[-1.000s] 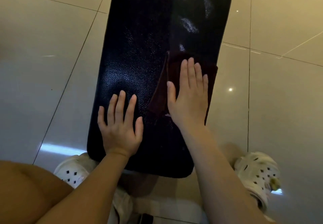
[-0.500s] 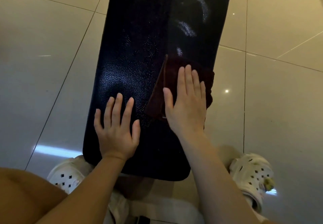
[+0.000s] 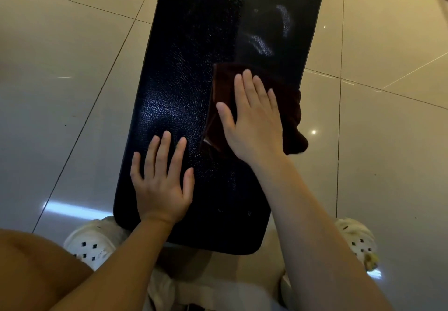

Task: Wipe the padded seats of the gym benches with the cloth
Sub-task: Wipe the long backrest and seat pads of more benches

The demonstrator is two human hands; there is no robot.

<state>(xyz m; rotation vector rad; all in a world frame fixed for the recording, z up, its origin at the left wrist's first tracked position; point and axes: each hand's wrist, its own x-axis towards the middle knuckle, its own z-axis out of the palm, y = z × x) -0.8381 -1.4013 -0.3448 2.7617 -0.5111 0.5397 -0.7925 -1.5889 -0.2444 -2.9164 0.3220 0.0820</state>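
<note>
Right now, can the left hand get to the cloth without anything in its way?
Probably yes. The left hand rests flat on the bench pad, beside the cloth under the right hand. Only bare pad lies between them; the cloth's left edge is uncovered.

The bench pad [image 3: 194, 73] looks like pebbled black leatherette with a slight sheen. The dark brown cloth [image 3: 288, 107] is soft and matt. The floor tiles [image 3: 60, 80] are glossy.

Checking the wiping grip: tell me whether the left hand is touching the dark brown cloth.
No: the left hand rests flat on the bare black padded bench seat, apart from the dark brown cloth.
</note>
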